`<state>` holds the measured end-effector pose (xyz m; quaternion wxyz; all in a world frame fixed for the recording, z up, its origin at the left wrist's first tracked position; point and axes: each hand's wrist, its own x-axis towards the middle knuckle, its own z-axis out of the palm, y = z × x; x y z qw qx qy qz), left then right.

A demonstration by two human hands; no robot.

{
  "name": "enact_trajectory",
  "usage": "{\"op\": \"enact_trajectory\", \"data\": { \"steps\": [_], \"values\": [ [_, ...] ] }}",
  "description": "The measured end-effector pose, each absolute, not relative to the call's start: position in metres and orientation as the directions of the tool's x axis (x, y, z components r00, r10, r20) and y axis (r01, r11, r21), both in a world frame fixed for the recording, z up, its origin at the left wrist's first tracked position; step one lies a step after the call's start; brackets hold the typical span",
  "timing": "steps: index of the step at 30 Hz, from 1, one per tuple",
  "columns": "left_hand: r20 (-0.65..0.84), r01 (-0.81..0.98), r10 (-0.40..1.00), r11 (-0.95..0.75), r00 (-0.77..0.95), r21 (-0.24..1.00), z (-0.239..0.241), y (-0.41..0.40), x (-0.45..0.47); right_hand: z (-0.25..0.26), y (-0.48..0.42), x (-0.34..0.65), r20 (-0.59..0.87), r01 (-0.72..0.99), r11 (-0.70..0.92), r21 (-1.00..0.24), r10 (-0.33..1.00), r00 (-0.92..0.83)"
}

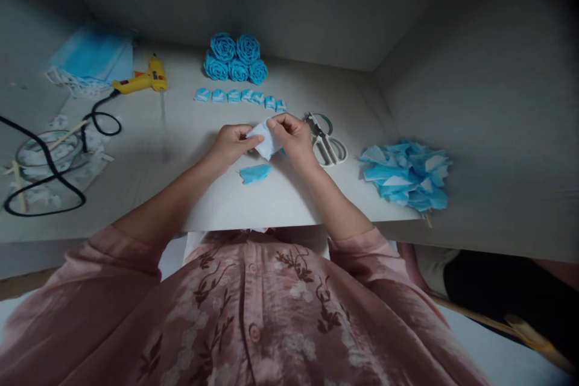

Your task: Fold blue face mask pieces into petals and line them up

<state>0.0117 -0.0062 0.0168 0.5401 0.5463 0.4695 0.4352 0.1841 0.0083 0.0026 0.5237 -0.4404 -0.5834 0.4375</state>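
Observation:
My left hand (231,143) and my right hand (293,139) meet over the middle of the pale table (253,205). Both pinch one small white-and-blue fabric piece (266,139) between fingertips, just above the tabletop. A folded blue fabric scrap (256,173) lies on the table right below the hands. Beyond them runs a row of several small folded blue pieces (239,96). Behind that row sits a cluster of finished blue fabric roses (235,59).
Scissors (326,140) lie just right of my right hand. A heap of cut blue fabric pieces (407,174) sits at the right. A yellow glue gun (142,79) with black cord (45,181), a stack of blue masks (93,57) and white scraps (49,154) fill the left.

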Motion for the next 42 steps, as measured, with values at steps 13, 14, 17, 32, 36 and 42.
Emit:
{"op": "enact_trajectory", "data": {
  "steps": [13,14,17,32,36,42],
  "values": [
    [0.028,-0.078,0.999,-0.026,0.027,0.997,0.008,0.002,0.006,-0.006,0.012,0.188,0.12,-0.027,0.117,-0.993,0.975,-0.188],
    [0.03,-0.09,0.999,-0.028,0.02,0.996,0.008,0.003,0.006,-0.008,0.013,0.188,0.129,-0.031,0.126,-0.992,0.972,-0.197],
    [0.029,-0.142,0.999,-0.027,0.016,0.99,0.004,0.006,0.006,-0.013,0.018,0.19,0.173,-0.038,0.168,-0.985,0.964,-0.203],
    [-0.058,-0.162,0.997,0.065,0.05,0.985,0.001,0.009,0.001,-0.015,0.022,0.199,0.268,0.06,0.293,-0.954,0.928,-0.26],
    [-0.059,-0.254,0.998,0.063,0.022,0.965,0.002,0.011,-0.001,-0.01,0.024,0.205,0.29,0.084,0.312,-0.946,0.936,-0.2],
    [-0.066,-0.322,0.998,0.064,0.004,0.945,0.006,0.01,0.001,-0.003,0.017,0.2,0.277,0.074,0.296,-0.952,0.941,-0.195]
  ]
}}
